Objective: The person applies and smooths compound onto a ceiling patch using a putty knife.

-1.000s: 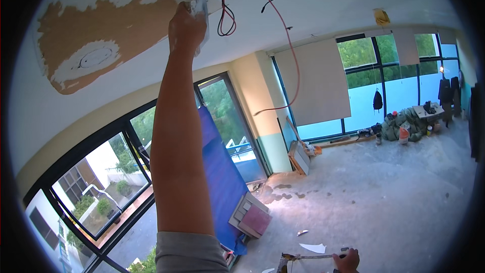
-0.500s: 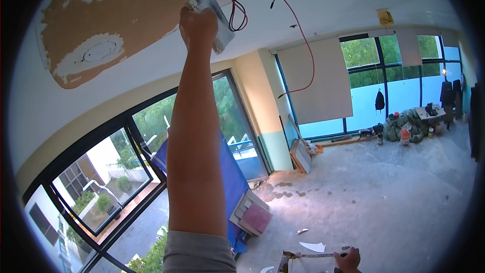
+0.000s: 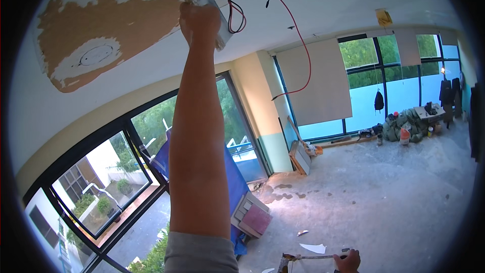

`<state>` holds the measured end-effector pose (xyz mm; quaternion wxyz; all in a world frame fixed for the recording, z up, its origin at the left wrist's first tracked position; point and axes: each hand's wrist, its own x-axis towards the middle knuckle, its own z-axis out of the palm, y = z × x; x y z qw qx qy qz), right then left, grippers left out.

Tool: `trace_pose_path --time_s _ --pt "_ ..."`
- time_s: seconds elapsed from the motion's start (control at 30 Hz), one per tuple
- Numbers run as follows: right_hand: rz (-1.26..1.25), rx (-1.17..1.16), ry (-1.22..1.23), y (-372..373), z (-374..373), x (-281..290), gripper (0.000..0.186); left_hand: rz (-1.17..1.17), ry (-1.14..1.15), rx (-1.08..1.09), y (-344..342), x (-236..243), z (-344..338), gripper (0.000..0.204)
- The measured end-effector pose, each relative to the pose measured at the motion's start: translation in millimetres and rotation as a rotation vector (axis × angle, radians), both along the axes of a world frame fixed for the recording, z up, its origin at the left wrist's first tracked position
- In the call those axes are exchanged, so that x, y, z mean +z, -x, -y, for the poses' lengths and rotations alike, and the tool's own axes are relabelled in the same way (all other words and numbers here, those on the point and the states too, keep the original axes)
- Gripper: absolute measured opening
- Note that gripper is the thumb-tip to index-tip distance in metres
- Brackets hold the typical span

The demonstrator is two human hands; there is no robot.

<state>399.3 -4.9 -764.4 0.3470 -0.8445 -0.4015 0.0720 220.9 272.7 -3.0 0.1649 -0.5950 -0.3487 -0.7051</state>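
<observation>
Ceiling work: left hand raised with a trowel, right hand low with a tray

1. Left hand point(image 3: 201, 19): lifted to the ceiling point(image 3: 136, 78); fingers clamped round the trowel, grip hidden behind them.
2. Trowel point(image 3: 224, 25): flat, pale metal blade, at the right end of the brown patch point(image 3: 126, 25); whether it touches the ceiling cannot be told.
3. Brown patch: edges ragged and whitened; near its lower left, a thin dark ring point(image 3: 96, 55) within a white area.
4. Cable point(image 3: 304, 45): red and black, hanging from the ceiling, its loops just beside the trowel.
5. Right hand point(image 3: 347, 261): at the lower border, thumb and fingers closed on the tray's right end.
6. Tray point(image 3: 308, 257): stained edge in view, remainder cut off.
7. White scrap point(image 3: 313, 248): on the floor point(image 3: 374, 197), beyond the tray.
8. Far wall: black backpack point(image 3: 378, 100) hanging before the windows; orange-red tub point(image 3: 404, 135) and yellow can point(image 3: 430, 131) on the floor, any lettering too small to read.
</observation>
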Motion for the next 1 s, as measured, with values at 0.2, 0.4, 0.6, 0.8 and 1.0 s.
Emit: trace_pose_path --time_s 0.2,0.4,0.6,0.8,1.0 --pt "-0.003 -0.017 -0.032 1 0 -2 0.051 0.01 -0.089 0.156 -21 9 17 0.04" --pt "-0.03 -0.002 0.059 -1 4 5 0.052 -0.593 -0.099 0.876 12 51 11 0.028" --pt "0.006 -0.027 -0.019 6 7 18 0.049 -0.555 -0.022 0.596 8 26 -4 0.026" --pt "0.065 0.01 -0.053 -1 -1 -10 0.055 0.062 -0.266 0.079 -17 2 -9 0.024" --pt "0.13 -0.067 0.011 0 -1 -23 0.053 -0.375 0.351 0.237 -9 32 43 0.035"
